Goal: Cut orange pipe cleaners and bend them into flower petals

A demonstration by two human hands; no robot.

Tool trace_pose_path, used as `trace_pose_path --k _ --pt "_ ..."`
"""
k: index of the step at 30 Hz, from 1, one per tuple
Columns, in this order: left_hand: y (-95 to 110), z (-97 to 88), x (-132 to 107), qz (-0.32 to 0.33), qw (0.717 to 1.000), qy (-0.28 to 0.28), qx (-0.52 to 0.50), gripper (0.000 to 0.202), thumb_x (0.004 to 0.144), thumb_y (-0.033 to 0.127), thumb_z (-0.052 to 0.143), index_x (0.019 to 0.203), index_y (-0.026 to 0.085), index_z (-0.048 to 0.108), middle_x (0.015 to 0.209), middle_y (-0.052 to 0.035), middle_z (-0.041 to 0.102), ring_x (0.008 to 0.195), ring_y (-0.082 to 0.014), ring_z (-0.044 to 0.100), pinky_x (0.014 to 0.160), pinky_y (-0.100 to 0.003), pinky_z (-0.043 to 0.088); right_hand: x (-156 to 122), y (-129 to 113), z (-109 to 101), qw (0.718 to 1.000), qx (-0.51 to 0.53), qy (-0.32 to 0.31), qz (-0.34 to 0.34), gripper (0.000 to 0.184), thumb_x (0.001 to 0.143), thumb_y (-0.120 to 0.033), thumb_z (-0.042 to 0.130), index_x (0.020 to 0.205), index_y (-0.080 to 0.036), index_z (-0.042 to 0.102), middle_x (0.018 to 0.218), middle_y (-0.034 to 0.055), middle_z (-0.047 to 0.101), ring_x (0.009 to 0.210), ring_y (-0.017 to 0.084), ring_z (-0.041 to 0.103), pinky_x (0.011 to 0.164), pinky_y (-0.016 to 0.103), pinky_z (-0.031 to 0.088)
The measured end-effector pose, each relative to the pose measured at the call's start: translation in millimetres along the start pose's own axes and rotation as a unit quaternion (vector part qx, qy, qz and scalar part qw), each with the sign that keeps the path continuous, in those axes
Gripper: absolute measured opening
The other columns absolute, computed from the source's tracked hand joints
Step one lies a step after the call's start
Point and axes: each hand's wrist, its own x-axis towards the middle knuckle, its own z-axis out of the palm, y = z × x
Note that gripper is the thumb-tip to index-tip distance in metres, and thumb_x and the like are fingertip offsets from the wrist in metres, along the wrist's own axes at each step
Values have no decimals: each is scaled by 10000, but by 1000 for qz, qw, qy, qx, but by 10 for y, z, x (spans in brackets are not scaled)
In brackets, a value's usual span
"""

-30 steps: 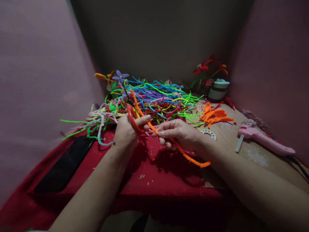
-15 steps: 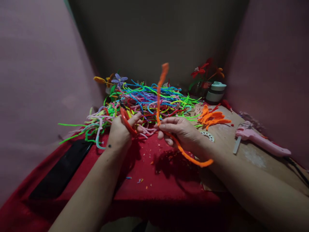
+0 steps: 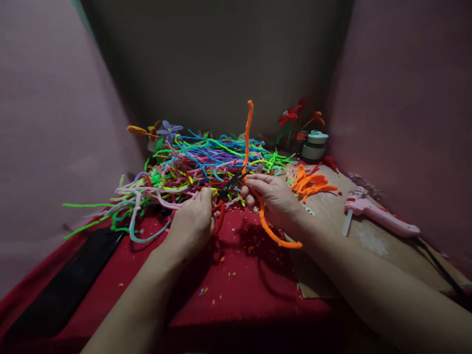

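Observation:
My left hand (image 3: 195,216) is closed round the red handles of a pair of scissors (image 3: 229,186), whose dark blades point right and up. The blades are at the orange pipe cleaner (image 3: 248,135), close to my fingertips; whether they are cutting into it I cannot tell. My right hand (image 3: 269,194) pinches that pipe cleaner near its middle. One half stands upright above the fingers, and the other curves down and right below the hand. Behind both hands lies a big tangled heap of coloured pipe cleaners (image 3: 206,157).
Bent orange pipe-cleaner pieces (image 3: 313,184) lie on a brown board (image 3: 324,255) at right, with a pink glue gun (image 3: 383,216). A lidded jar (image 3: 315,145) and red flowers (image 3: 291,115) stand behind. A black phone-like slab (image 3: 70,280) rests at left on the red cloth (image 3: 236,295).
My left hand has turned the scissors so their blades now reach the orange pipe cleaner. My right hand keeps its pinch. The whole view has shifted slightly.

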Motion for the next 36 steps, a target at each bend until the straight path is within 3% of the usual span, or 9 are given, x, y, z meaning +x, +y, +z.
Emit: trace_pose_path --k 10,17,36 --pt "98 -79 -14 -6 992 -44 121 150 860 205 344 953 141 443 867 -112 618 754 -250 619 552 -301 387 -27 -1 16 999 -9 -6 -36 98 669 -206 613 655 -124 561 578 19 632 389 69 502 320 171 372" --pt "114 -73 -29 4 984 -25 176 154 880 178 305 935 141 444 860 -104 588 722 -241 610 548 -296 387 -7 14 -14 1000 -11 6 -27 56 637 -160 612 634 -118 575 554 22 635 374 71 498 338 178 397" --pt "164 -137 -37 -9 983 -60 174 206 867 128 265 933 142 459 813 -106 611 670 -226 630 481 -272 378 -12 15 -26 999 -12 -15 -30 73 641 -164 626 666 -126 569 548 22 645 376 71 509 363 171 395"
